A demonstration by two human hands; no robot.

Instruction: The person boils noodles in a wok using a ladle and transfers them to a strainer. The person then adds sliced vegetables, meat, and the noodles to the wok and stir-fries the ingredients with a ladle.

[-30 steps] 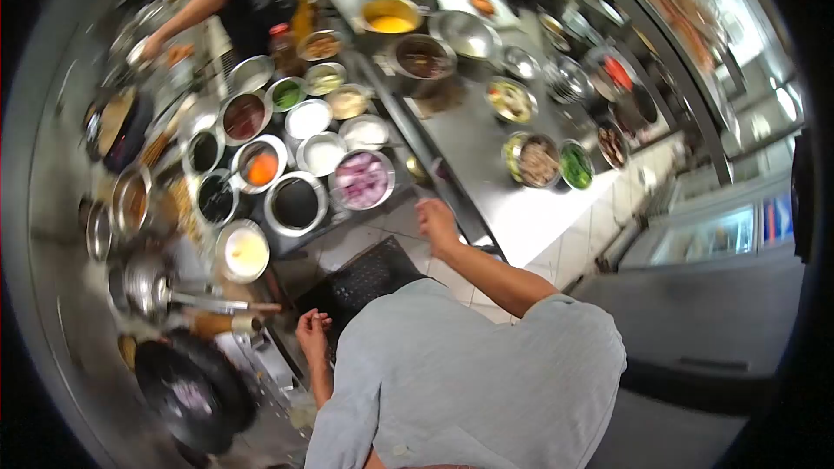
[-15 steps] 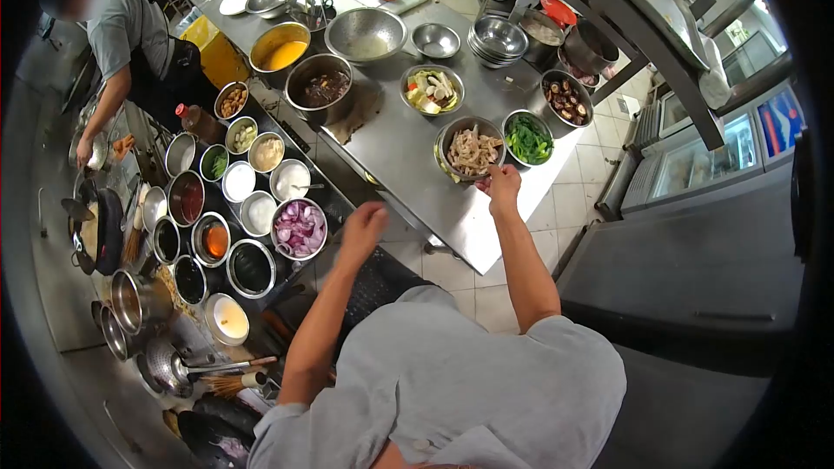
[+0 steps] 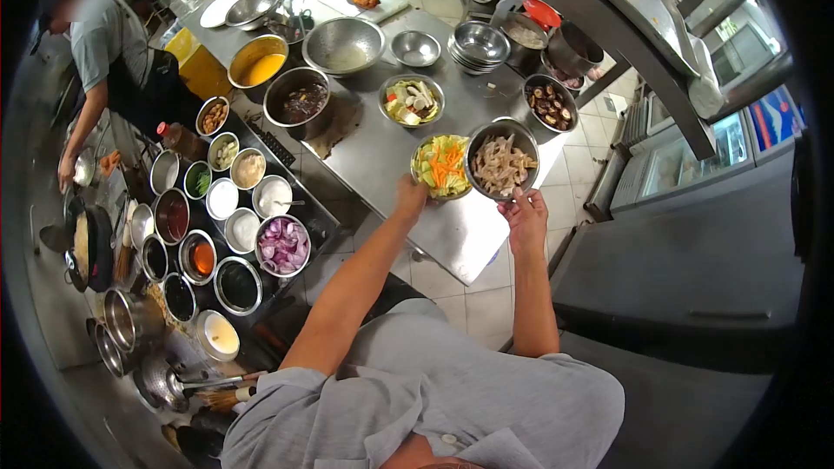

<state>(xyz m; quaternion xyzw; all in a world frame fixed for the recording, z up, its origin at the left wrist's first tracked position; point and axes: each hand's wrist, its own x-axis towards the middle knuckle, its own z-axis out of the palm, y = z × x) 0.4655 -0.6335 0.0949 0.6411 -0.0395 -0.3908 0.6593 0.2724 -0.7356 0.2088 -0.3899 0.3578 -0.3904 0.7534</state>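
Observation:
My right hand (image 3: pixel 526 219) grips the near rim of a metal bowl of pale cooked meat strips (image 3: pixel 502 165), with some fingers spread. My left hand (image 3: pixel 412 197) closes on the near left edge of a bowl of sliced cabbage and carrot strips (image 3: pixel 441 167). The two bowls sit side by side, and the meat bowl slightly overlaps the vegetable bowl. Behind them stand a bowl of mixed cut vegetables (image 3: pixel 411 102) and a pot of dark mushrooms (image 3: pixel 551 106). The leafy greens seen earlier are hidden.
The steel table (image 3: pixel 365 152) also carries a colander bowl (image 3: pixel 344 45), a pot of dark sauce (image 3: pixel 297 102) and stacked bowls (image 3: pixel 479 46). To the left are seasoning containers and sliced red onions (image 3: pixel 283 245). A co-worker (image 3: pixel 109 43) stands at the far left; a shelf (image 3: pixel 621 35) overhangs at right.
The meat bowl has shifted right with my right hand, uncovering the cabbage and carrot bowl and covering the greens. My left hand has reached forward onto the vegetable bowl. The view has shifted slightly.

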